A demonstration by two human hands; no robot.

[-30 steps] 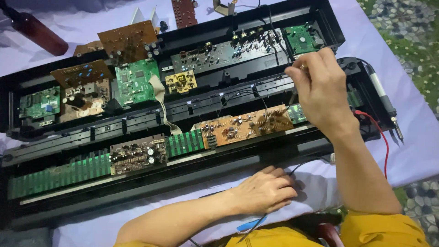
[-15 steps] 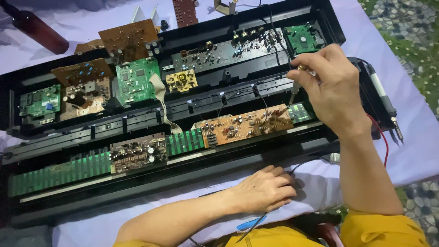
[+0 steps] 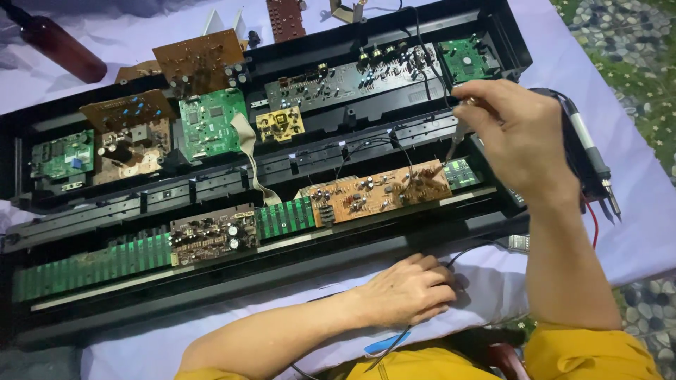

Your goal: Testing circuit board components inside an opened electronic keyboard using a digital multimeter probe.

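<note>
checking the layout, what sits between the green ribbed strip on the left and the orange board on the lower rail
In the head view, between the long green strip and the orange board sit a dark brown circuit board and a shorter green ribbed section, side by side.

Soft, even daylight, faint shadows (slight motion blur), everything otherwise sharp.

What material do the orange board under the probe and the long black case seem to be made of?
Orange board: likely a matte laminate circuit board, flat and studded with small components. Black case: seemingly moulded plastic, with a dull sheen and ribbed rails. The right hand holds a thin probe above the board.
</note>
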